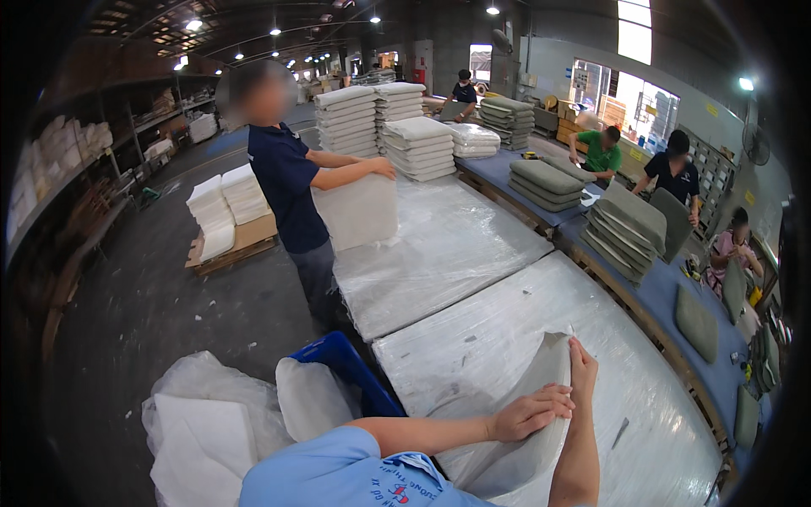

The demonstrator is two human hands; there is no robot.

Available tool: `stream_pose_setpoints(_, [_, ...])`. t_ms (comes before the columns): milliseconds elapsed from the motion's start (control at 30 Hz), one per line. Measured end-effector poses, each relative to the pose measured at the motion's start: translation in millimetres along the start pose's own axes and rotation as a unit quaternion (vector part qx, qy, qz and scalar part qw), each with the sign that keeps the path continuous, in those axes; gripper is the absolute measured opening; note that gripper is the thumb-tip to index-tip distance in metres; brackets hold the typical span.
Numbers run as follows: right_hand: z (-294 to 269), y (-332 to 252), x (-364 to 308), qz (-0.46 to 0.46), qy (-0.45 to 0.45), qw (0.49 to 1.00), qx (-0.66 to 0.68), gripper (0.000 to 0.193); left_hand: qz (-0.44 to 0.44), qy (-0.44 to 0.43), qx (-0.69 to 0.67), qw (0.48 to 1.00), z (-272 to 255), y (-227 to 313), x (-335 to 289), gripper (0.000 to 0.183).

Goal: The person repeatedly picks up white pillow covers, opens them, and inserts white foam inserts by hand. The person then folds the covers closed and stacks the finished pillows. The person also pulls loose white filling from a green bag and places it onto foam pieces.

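A whitish, soft fabric piece [528, 397] stands tilted over the plastic-wrapped table surface in front of me; it could be a cushion cover, but I cannot tell. My right hand [583, 369] is closed round its raised right edge, near the top corner. Just lower and to the left, my left hand [532, 412] has its fingers bent over the same edge, close to the right hand. The thumb and palm of the left hand are partly hidden. Folds run down the fabric, and its lower part spreads toward my body.
A blue crate [342, 359] holding a white cushion-like piece stands at my left, beside a plastic bag [190, 380]. Across the wrapped table [473, 338], a co-worker [283, 177] holds a white panel [359, 211]. White stacks [418, 144] rise behind; grey-green cushions [625, 224] line the blue table [650, 308].
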State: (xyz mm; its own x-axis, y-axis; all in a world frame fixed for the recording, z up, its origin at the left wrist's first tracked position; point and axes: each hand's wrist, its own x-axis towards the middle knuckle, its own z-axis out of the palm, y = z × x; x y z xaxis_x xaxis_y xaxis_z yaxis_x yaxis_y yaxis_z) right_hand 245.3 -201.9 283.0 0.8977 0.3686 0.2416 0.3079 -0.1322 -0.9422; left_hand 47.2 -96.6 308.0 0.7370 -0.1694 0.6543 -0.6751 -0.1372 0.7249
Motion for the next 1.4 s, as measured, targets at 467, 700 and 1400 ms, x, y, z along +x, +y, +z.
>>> stream_pose_setpoints(467, [20, 18, -39, 0.002, 0.055, 0.971, 0.234, 0.041, -0.178, 0.051, 0.184, 0.965, -31, -112, 79, 0.046])
stream_pose_setpoints(700, [22, 21, -41, 0.008, 0.037, 0.975, 0.22, 0.041, -0.239, 0.06, 0.254, 0.935, -44, -132, 103, 0.038])
stream_pose_setpoints(1400, [31, -15, -132, 0.184, -0.035, 0.901, 0.39, 0.065, -0.311, 0.247, -0.088, 0.913, -59, -120, 101, 0.035])
